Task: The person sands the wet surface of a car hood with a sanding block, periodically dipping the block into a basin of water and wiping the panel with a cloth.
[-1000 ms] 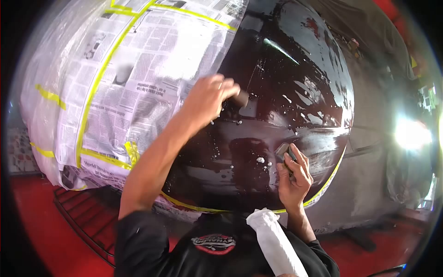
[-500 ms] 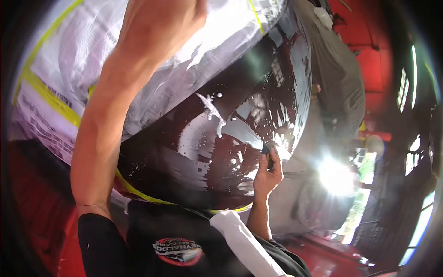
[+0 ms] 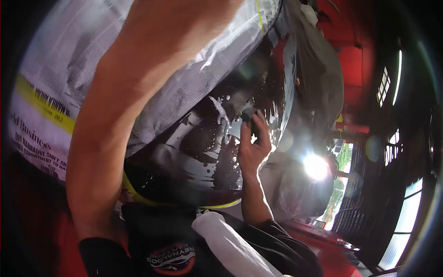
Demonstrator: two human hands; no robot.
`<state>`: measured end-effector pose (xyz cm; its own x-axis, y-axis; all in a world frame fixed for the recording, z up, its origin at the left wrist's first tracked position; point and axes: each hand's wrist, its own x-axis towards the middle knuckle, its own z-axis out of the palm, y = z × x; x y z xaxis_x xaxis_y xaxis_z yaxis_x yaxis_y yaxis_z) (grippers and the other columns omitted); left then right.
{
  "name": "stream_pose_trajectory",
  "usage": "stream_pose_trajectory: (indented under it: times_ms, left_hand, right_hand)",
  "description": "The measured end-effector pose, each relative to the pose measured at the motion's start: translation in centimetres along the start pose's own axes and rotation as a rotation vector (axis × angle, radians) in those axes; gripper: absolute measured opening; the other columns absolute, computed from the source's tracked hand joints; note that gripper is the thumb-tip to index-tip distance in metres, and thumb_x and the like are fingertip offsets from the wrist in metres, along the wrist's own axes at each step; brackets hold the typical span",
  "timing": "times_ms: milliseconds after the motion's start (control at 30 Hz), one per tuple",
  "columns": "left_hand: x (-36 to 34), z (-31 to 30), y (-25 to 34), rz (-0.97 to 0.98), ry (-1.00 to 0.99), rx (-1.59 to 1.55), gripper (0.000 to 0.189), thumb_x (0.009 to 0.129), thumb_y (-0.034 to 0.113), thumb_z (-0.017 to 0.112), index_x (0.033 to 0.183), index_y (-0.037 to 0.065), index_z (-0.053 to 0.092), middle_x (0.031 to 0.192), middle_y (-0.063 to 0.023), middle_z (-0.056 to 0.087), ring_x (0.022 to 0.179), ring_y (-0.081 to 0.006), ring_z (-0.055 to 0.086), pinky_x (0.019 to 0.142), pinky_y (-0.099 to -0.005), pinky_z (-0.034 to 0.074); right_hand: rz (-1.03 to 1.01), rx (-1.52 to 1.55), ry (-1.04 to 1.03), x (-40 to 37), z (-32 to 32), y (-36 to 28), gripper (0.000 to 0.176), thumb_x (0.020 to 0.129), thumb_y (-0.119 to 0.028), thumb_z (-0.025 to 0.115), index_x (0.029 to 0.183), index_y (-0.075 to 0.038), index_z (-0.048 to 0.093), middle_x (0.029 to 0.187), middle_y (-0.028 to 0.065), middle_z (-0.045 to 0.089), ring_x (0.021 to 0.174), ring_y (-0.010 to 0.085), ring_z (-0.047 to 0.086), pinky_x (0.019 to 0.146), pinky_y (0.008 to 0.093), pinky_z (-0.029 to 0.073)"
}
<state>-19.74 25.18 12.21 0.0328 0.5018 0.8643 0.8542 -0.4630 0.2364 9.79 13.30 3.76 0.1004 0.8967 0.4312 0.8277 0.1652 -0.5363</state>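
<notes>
My right hand point(image 3: 253, 141) presses a small dark sanding block point(image 3: 249, 113) against a glossy dark car panel point(image 3: 194, 147). The panel is wet, with white streaks and droplets around the block. My left forearm point(image 3: 124, 106) crosses the picture close to the camera and leaves at the top edge, so that hand is hidden. Newspaper masking point(image 3: 55, 69) edged with yellow tape point(image 3: 44, 105) covers the car body left of the panel. A rolled white cloth point(image 3: 230, 244) lies over my dark shirt.
A grey cover sheet point(image 3: 318, 69) drapes the car beyond the panel. A glaring light point(image 3: 316, 167) shines at the right, beside dark window grilles point(image 3: 392, 184). Red floor point(image 3: 332, 244) shows below, red wall above.
The view has swung closer to the car and tilted. My right hand has slid the block up the wet panel. My left arm rose, its hand leaving the picture.
</notes>
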Motion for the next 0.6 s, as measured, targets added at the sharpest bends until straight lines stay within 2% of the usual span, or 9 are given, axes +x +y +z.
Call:
stream_pose_trajectory:
  times_ms: [33,67,167,267,300,367,500,567,600]
  left_hand:
    - [0.0,-0.1,0.2,0.022,0.003,-0.010,0.035,0.091,-0.005,0.056,0.126,-0.012,0.056,0.078,-0.0141,0.061,0.062,-0.0198,0.057,0.051,-0.0312,0.049]
    - [-0.1,0.0,0.3,-0.084,-0.104,-0.051,0.037,0.091,-0.006,0.055,0.128,-0.011,0.056,0.079,-0.0144,0.062,0.064,-0.0203,0.058,0.054,-0.0313,0.050]
    - [-0.2,0.8,0.4,-0.096,-0.124,-0.040,0.040,0.091,-0.006,0.056,0.131,-0.009,0.055,0.085,-0.0157,0.064,0.069,-0.0218,0.059,0.061,-0.0318,0.052]
    - [-0.2,0.9,0.9,-0.031,0.048,-0.039,0.041,0.089,-0.005,0.059,0.130,-0.008,0.055,0.087,-0.0159,0.064,0.071,-0.0227,0.060,0.062,-0.0325,0.053]
    - [0.0,0.6,1.2,-0.061,0.021,-0.035,0.042,0.089,-0.005,0.059,0.130,-0.008,0.056,0.089,-0.0162,0.064,0.072,-0.0230,0.060,0.063,-0.0326,0.053]
    - [-0.1,0.5,1.3,-0.099,-0.013,-0.032,0.042,0.089,-0.005,0.060,0.130,-0.008,0.056,0.090,-0.0165,0.064,0.073,-0.0232,0.060,0.063,-0.0328,0.053]
    - [-0.2,0.4,1.0,-0.145,-0.087,-0.024,0.042,0.089,-0.005,0.060,0.130,-0.008,0.055,0.091,-0.0164,0.064,0.074,-0.0232,0.061,0.064,-0.0331,0.052]
    - [-0.2,0.3,1.1,-0.196,-0.129,-0.022,0.042,0.088,-0.005,0.060,0.130,-0.008,0.055,0.091,-0.0164,0.064,0.074,-0.0232,0.061,0.064,-0.0332,0.052]
    - [-0.2,0.2,1.3,-0.141,-0.051,-0.046,0.042,0.089,-0.005,0.060,0.130,-0.008,0.055,0.090,-0.0159,0.064,0.074,-0.0229,0.061,0.064,-0.0336,0.051]
  right_hand:
    - [-0.078,-0.024,-0.005,0.8,0.5,-0.7,0.032,0.089,0.002,0.068,0.121,0.003,0.065,0.133,0.0178,0.061,0.114,0.0219,0.063,0.096,0.0321,0.051]
    - [-0.092,0.002,0.001,1.5,0.9,-1.4,0.032,0.088,0.001,0.070,0.120,0.001,0.066,0.132,0.0183,0.062,0.115,0.0227,0.062,0.098,0.0332,0.050]
    - [-0.065,0.049,0.040,3.6,1.6,-2.8,0.036,0.083,-0.003,0.074,0.119,-0.006,0.069,0.127,0.0165,0.066,0.112,0.0281,0.066,0.096,0.0362,0.052]
    - [-0.079,0.031,0.081,5.3,2.0,-3.3,0.037,0.081,-0.004,0.076,0.118,-0.008,0.071,0.126,0.0165,0.067,0.108,0.0308,0.067,0.094,0.0369,0.053]
    - [-0.077,0.031,0.081,5.3,2.0,-3.4,0.037,0.081,-0.004,0.076,0.118,-0.008,0.071,0.126,0.0165,0.067,0.108,0.0308,0.067,0.094,0.0369,0.053]
    - [-0.169,-0.023,-0.074,5.0,2.0,-3.3,0.036,0.080,-0.007,0.078,0.115,-0.009,0.073,0.124,0.0166,0.067,0.106,0.0335,0.067,0.092,0.0381,0.054]
    - [-0.365,-0.070,-0.181,4.1,2.9,-2.1,0.030,0.080,-0.009,0.078,0.110,-0.010,0.075,0.122,0.0157,0.068,0.104,0.0336,0.067,0.090,0.0385,0.054]
    - [-0.367,-0.056,-0.079,6.8,4.1,0.0,0.028,0.081,-0.007,0.077,0.108,-0.011,0.076,0.119,0.0159,0.069,0.105,0.0341,0.067,0.090,0.0383,0.055]
    - [-0.308,-0.081,-0.055,9.1,4.7,0.9,0.028,0.081,-0.007,0.076,0.108,-0.011,0.076,0.119,0.0160,0.069,0.105,0.0343,0.067,0.090,0.0389,0.055]
